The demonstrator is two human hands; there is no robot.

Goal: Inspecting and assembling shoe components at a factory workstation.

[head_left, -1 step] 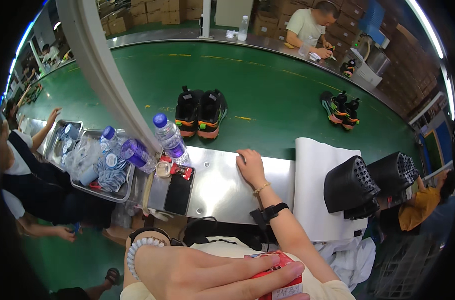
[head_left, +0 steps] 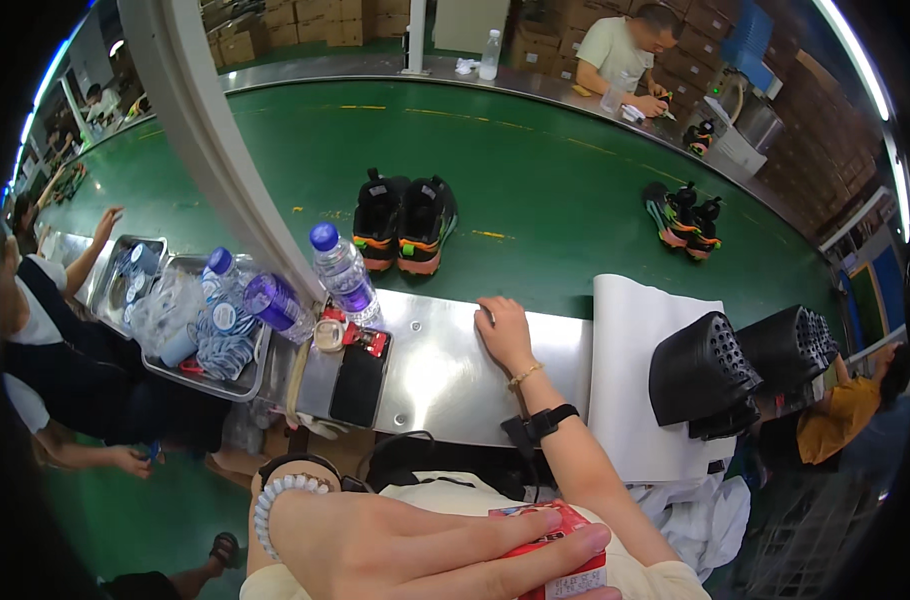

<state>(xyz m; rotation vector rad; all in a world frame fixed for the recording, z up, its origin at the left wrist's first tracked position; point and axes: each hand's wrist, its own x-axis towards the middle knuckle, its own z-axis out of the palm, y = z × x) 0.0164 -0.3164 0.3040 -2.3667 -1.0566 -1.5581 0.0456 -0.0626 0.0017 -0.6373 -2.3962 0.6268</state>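
Note:
Close in at the bottom of the view, my left hand (head_left: pixel 405 545) is closed on a small red carton (head_left: pixel 565 560), held in front of my chest. The fingers lie across its top, and a white coiled band circles that wrist. My right hand (head_left: pixel 503 332) rests on the metal ledge (head_left: pixel 435 370) beside the green conveyor belt, fingers loosely bent and apart, with nothing visible in them. On the belt ahead stands a pair of black shoes (head_left: pixel 403 225) with orange and green trim, apart from both hands.
Left of my right hand are a dark phone (head_left: pixel 359 385), purple-capped bottles (head_left: pixel 345 275) and a metal tray (head_left: pixel 260 370) of bagged items. Black perforated forms (head_left: pixel 700 370) stand on white sheeting (head_left: pixel 625 400). More shoes (head_left: pixel 683 220) sit further right. A white post (head_left: pixel 190 120) rises at left; co-workers are nearby.

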